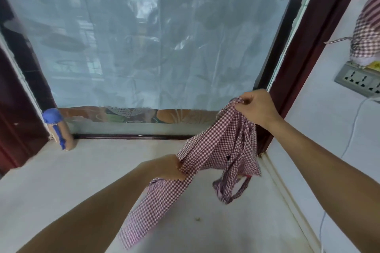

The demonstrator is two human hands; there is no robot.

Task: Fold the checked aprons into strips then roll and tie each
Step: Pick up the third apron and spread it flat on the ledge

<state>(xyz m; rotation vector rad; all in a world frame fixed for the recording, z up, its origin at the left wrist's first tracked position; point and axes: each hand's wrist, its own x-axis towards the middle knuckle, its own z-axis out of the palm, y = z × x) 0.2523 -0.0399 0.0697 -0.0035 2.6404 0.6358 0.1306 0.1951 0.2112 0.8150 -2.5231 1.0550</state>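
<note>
1. The checked apron [207,162] hangs in the air over the pale sill [61,187] in front of the curtained window [144,37] — bunched, not yet flat or folded
2. The right hand [258,107] is raised near the dark window frame [292,72], its fingers curled round a gathered upper edge of the cloth
3. The left hand [171,167] sits lower and nearer the body, pinching another edge; from it a long tail of fabric drops down to rest on the sill
4. The apron's straps [236,189] dangle in loops below the right side, possibly tangled — the folds hide how they run
5. A second checked apron [368,33] hangs on the white wall at right, above a socket strip [357,80]; a blue-topped roll [58,129] stands at the sill's far left
6. The step in hand looks like shaking the apron out and finding its edges. Next it likely needs spreading flat on the sill, straps pulled clear, before folding lengthwise into a strip
</note>
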